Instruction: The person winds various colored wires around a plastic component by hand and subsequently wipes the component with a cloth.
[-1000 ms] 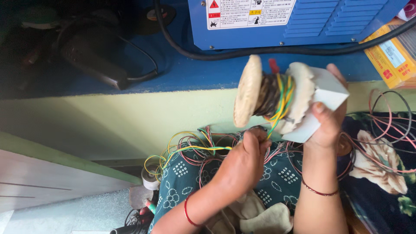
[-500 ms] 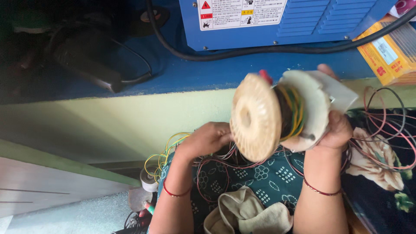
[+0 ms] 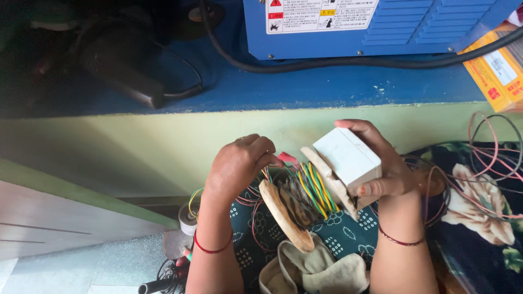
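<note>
Head view looks down on a wire-wound spool (image 3: 305,196) held over the person's lap, and every place below is told from that spool; the right hand (image 3: 381,169) grips a white box-shaped block (image 3: 348,157) fixed on the spool's right flange, thumb under its lower corner and fingers curled over its top edge, so that hand is closed firmly on the block; the left hand (image 3: 239,163) sits just left of the spool, fingers bunched narrow and pinching at the yellow and green wires (image 3: 313,188) near a small red tag (image 3: 287,159); whether it truly holds a strand I cannot tell; the spool's round tan flange (image 3: 286,215) tilts down and left, its lower rim touching a beige cloth (image 3: 313,269) that lies just below; beneath the spool spreads a teal patterned fabric (image 3: 348,231); to the right, well apart, loose pink and grey wire loops (image 3: 485,163) lie on a dark floral cloth (image 3: 490,218); above the spool runs the pale green front edge of a ledge (image 3: 163,136), with open room between that edge and the hands; farther above, on the ledge's blue top, stands a blue machine casing (image 3: 381,27) with a black cable (image 3: 327,64) curving along its base; a yellow carton (image 3: 493,71) sits up and right.
</note>
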